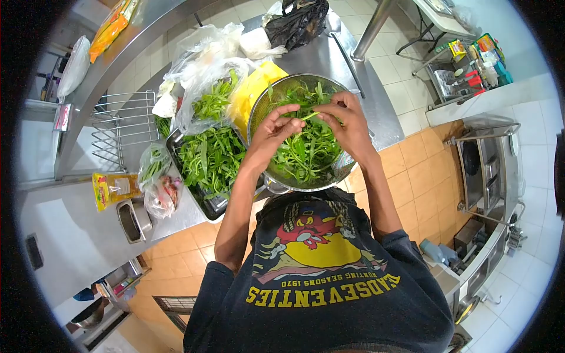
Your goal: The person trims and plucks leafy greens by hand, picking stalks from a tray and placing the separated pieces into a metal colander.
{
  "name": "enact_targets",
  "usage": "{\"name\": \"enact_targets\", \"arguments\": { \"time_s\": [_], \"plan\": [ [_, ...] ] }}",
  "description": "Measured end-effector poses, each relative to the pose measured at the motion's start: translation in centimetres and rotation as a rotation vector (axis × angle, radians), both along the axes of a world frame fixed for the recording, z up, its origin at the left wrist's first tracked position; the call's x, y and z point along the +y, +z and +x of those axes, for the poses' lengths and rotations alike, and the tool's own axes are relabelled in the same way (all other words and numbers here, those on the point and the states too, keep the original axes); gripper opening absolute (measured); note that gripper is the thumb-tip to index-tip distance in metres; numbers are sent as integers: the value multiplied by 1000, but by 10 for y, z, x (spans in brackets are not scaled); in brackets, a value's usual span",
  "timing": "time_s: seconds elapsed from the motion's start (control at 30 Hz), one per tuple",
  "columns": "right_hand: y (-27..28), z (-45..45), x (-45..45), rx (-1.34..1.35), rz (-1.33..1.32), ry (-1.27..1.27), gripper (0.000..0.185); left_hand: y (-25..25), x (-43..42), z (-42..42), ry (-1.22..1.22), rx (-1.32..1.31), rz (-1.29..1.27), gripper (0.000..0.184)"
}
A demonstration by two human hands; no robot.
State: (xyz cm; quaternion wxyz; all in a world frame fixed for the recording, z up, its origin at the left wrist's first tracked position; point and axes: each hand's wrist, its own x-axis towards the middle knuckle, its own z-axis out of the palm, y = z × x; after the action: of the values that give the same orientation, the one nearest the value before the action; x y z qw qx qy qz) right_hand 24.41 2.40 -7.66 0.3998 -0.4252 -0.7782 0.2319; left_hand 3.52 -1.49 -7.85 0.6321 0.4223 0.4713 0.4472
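Over a large metal mesh colander (343, 163), my left hand (279, 130) and my right hand (346, 120) face each other. Between them is a short green stem (309, 116) of what looks like water spinach, pinched in the fingertips of both hands. Loose leafy greens (306, 154) lie in the colander below. To the left, a dark tray (215, 207) holds a heap of the same greens (207, 159). More leafy stems (216, 101) stick out of a clear plastic bag (187, 112) behind the tray. A yellow sheet or bag (257, 88) lies against the colander's left side.
The steel table (385, 120) also carries a black plastic bag (297, 25) and a long-handled ladle (348, 56). A wire rack (120, 132), a yellow packet (115, 191) and a small bag with reddish contents (162, 197) are at left. Kitchen equipment (485, 176) stands at right.
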Motion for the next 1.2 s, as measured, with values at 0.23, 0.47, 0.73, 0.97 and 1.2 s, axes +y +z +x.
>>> {"name": "enact_targets", "arguments": {
  "time_s": [0.23, 0.47, 0.73, 0.97, 1.2],
  "plan": [
    [7, 3, -1, -67, 73, 2, 23, 2, 3, 1, 73, 16, 21, 38],
    [3, -9, -3, -36, -22, 101, 18, -4, 11, -2, -11, 212, 132, 37],
    [4, -4, 3, -57, 33, 50, 8, -3, 8, -1, -19, -15, -5, 33],
    [0, -5, 5, -39, 50, -4, 8, -4, 2, -3, -6, -179, -138, 30],
    [8, 1, 11, -32, -23, 6, 11, -8, -19, -41, 133, -143, -142, 38]
  ]
}}
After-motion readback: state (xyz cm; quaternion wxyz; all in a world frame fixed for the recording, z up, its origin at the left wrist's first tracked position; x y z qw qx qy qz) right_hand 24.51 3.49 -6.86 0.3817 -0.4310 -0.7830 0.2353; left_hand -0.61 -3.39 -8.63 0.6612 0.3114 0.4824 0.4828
